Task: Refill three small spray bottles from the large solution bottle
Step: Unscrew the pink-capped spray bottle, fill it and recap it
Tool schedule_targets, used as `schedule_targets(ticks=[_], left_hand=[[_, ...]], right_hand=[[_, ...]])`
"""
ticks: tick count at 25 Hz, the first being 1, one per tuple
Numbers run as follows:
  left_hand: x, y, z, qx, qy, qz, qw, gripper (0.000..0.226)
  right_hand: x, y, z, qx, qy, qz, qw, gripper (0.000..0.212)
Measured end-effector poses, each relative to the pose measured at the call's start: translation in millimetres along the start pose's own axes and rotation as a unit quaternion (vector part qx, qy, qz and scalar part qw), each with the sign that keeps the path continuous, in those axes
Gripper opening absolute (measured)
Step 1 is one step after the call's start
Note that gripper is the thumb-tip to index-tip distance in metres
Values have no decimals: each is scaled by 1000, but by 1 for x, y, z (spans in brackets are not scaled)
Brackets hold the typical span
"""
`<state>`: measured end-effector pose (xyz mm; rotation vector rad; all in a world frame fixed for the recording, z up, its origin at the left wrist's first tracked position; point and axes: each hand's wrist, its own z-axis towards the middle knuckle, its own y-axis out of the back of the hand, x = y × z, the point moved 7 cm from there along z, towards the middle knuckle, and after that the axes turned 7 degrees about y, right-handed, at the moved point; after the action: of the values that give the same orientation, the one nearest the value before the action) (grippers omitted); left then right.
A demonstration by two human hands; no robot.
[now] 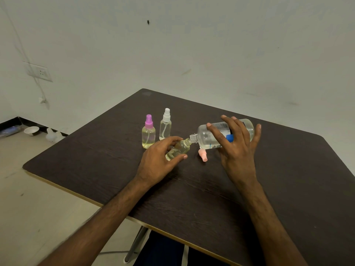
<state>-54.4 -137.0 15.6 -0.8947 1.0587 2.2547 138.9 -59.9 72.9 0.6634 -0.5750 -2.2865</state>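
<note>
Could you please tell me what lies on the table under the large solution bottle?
A pink spray cap lies on its side below the large solution bottle; the right hand hides the table further right.

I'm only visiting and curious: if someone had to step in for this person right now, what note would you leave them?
The left hand grips the small clear uncapped spray bottle, tilted.
The right hand holds the large clear plastic solution bottle on its side, open neck at the small bottle's mouth.
The pale pink spray cap lies on the dark wooden table below them.
Seemingly done: the purple-capped small bottle and white-capped small bottle stand closed, liquid inside.
Left: finish this pour, fit the pink cap, close the large bottle.
</note>
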Motion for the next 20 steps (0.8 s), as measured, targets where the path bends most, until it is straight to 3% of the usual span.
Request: schedule_targets(ticks=[20], left_hand=[[0,0,0,0,6,-7,1000,51]], right_hand=[[1,3,2,-12,1,-1,1000,88]])
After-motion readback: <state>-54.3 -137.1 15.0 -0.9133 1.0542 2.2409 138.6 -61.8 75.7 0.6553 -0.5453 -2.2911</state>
